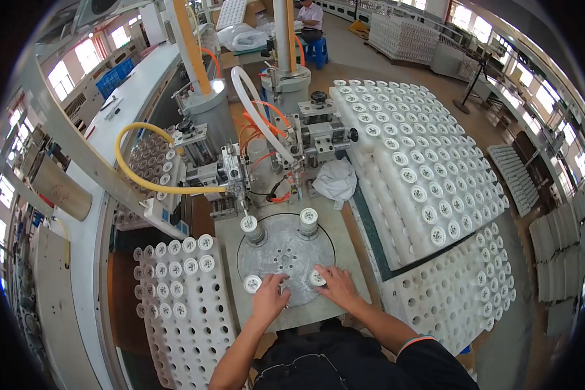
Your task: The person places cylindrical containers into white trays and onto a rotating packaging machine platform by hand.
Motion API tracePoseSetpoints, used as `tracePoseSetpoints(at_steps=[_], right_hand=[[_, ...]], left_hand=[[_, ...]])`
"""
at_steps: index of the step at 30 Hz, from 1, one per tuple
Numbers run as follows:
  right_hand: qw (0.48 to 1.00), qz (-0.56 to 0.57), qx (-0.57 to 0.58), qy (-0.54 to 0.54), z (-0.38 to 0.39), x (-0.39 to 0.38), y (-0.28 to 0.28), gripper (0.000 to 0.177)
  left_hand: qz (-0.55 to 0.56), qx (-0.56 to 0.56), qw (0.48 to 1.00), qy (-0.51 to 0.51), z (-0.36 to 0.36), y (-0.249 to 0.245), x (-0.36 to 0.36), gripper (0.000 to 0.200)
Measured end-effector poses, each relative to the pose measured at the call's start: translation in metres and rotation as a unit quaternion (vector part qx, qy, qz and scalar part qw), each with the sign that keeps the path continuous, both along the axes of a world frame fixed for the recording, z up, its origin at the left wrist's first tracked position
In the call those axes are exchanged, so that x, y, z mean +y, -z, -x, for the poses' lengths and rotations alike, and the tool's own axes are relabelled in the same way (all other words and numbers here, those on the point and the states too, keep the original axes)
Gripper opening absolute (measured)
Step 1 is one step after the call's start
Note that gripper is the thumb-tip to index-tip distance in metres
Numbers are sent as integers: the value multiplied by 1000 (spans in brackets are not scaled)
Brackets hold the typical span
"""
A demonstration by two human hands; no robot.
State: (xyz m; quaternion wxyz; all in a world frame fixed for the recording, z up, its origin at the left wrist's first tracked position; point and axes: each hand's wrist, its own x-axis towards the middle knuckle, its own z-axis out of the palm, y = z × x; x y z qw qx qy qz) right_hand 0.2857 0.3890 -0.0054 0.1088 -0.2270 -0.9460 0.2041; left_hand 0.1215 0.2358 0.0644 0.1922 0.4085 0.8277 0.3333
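Observation:
A round metal turntable (286, 242) lies before me, with white round cup-shaped parts in holders around its rim. My right hand (338, 286) has its fingers closed around one white round part (317, 278) at the front right. At the front left, my left hand (270, 300) is beside another white round part (252, 283), its thumb and forefinger apart. Farther back, a third white part (249, 224) sits under a nozzle of the dispensing machine (233, 172). A fourth white part (309, 216) stands at the back right of the turntable.
A white holed tray (211, 338) on the left is partly filled with similar parts. At right is a stacked, filled tray (396, 214), with a partly filled tray (429, 299) in front. A white cloth (335, 181) lies behind the turntable. Someone sits on a blue stool (316, 52) far back.

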Motion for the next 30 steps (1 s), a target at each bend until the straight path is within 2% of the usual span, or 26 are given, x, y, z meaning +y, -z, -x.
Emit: tracePoseSetpoints(at_steps=[2, 4, 5, 6, 7, 8, 10, 11, 12, 14, 15, 16, 17, 19, 21, 23, 25, 26, 28, 30], right_hand=[[1000, 27, -6, -9, -8, -4, -10, 74], [994, 78, 51, 56, -25, -3, -8, 73], [994, 79, 49, 56, -30, 3, -9, 73], [982, 142, 62, 109, -35, 13, -11, 71], [963, 205, 76, 160, -37, 22, -14, 68], [963, 208, 75, 154, -36, 31, -15, 68], [935, 228, 158, 222, -23, 45, -14, 63], [937, 238, 157, 201, -16, 47, -13, 63], [946, 206, 156, 196, -8, 51, -15, 62], [955, 186, 154, 171, 13, 49, -20, 62], [983, 73, 138, 100, 22, 43, -22, 63], [991, -44, 124, 30, 29, 36, -22, 64], [991, -36, 126, 20, 36, 29, -17, 64], [992, -95, 8, -85, 51, 18, -6, 66], [990, -105, -7, -93, 59, 12, 6, 67], [988, -116, -27, -97, 61, 9, 9, 68], [991, -81, -25, -99, 60, 8, 1, 67], [992, -80, -26, -97, 61, 6, -5, 67], [986, -97, 93, -98, 59, 6, -15, 65], [988, -76, 123, -52, 51, 3, -19, 62]], left_hand=[[-3, -13, 1000, -1, -1, -2, 12, 31], [-7, -11, 1000, 7, -5, 0, 31, 31], [-9, -8, 1000, 17, -9, 3, 41, 31], [-2, -19, 999, 29, -13, 8, 53, 41], [0, 19, 999, 31, -20, 8, 68, 48], [5, 58, 998, 29, -28, 7, 81, 55], [43, 123, 986, 101, -36, 24, 98, 63], [64, 132, 979, 143, -38, 45, 101, 62], [85, 141, 969, 182, -35, 60, 99, 62], [69, 130, 977, 156, -30, 28, 80, 61], [44, 115, 980, 158, -29, 10, 65, 60], [37, 94, 987, 129, -23, -2, 48, 60], [45, 94, 987, 119, -17, -12, 28, 60], [30, 74, 997, -7, 4, -27, -17, 61], [17, 117, 986, -117, 30, -20, -70, 64], [54, 159, 959, -230, 62, -13, -119, 62], [113, 127, 934, -315, 90, -20, -145, 62], [113, 126, 934, -313, 101, -13, -153, 62], [156, 129, 931, -302, 124, 8, -158, 62], [188, 127, 930, -288, 129, 17, -154, 64]])
